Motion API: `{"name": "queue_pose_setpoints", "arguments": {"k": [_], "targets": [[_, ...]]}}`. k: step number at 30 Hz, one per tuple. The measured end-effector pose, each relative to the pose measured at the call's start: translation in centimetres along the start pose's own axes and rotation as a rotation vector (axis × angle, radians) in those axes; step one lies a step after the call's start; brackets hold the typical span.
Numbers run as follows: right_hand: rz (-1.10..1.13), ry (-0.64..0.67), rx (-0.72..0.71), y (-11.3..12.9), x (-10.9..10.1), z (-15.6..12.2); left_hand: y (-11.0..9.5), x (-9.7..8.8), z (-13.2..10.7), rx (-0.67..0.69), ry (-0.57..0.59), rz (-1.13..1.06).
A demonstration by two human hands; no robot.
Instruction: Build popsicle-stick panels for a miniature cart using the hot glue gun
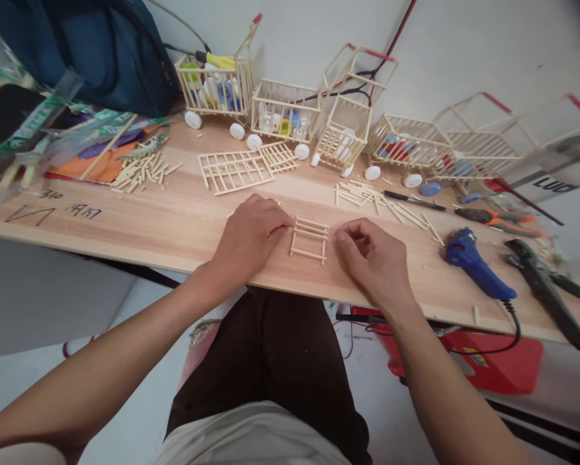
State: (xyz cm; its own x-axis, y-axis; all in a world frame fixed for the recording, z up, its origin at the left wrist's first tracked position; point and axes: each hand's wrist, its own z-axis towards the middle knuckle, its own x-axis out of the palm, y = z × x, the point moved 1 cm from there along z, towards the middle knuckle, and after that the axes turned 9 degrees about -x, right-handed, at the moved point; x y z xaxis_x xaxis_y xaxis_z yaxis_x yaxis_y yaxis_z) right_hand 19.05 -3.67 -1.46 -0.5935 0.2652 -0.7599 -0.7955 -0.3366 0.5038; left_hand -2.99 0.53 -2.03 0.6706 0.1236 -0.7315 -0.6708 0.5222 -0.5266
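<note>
The small stick frame [311, 231] is lying flat near the middle of the bench [174, 223], toward the near edge, between the two hands. The left hand [254, 236] is resting at its far left corner with the fingertips bunched together; whether they are pinching the stick or only touching it, one cannot tell. The right hand [380, 265] is hovering just beside the frame's right side, fingers curled and thumb tip close to the forefinger; whether anything is sitting between them is too small to make out.

Handling this piece well seems to be a matter of light, even pressure. The two side sticks are carrying three crossbars, two bunching at the far end and one lying at the near end, so a push at one corner could be skewing the whole frame. Steadying the left corner while the right fingertips are nudging the opposite side stick would probably be the safer way, with the frame lying flat on the wood.

Any glue at the joints is not showing clearly, so pressing straight down rather than twisting would be sensible. The blue glue gun [481, 266] is lying to the right, its cord [518, 326] hanging over the near edge; the right forearm should be avoiding that loop.
</note>
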Motion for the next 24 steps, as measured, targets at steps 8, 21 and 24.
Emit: {"name": "queue_pose_setpoints", "arguments": {"k": [8,21,24], "targets": [[-0.151,-0.115,-0.210,0.6,-0.1,-0.6,0.1,0.3,-0.2,0.182,-0.011,0.078],[-0.318,0.008,-0.468,0.9,-0.1,-1.2,-0.4,0.3,-0.3,0.214,0.025,0.152],[-0.330,0.026,-0.470,0.8,-0.1,-1.1,-0.5,0.3,-0.2,0.198,0.048,0.106]]}}
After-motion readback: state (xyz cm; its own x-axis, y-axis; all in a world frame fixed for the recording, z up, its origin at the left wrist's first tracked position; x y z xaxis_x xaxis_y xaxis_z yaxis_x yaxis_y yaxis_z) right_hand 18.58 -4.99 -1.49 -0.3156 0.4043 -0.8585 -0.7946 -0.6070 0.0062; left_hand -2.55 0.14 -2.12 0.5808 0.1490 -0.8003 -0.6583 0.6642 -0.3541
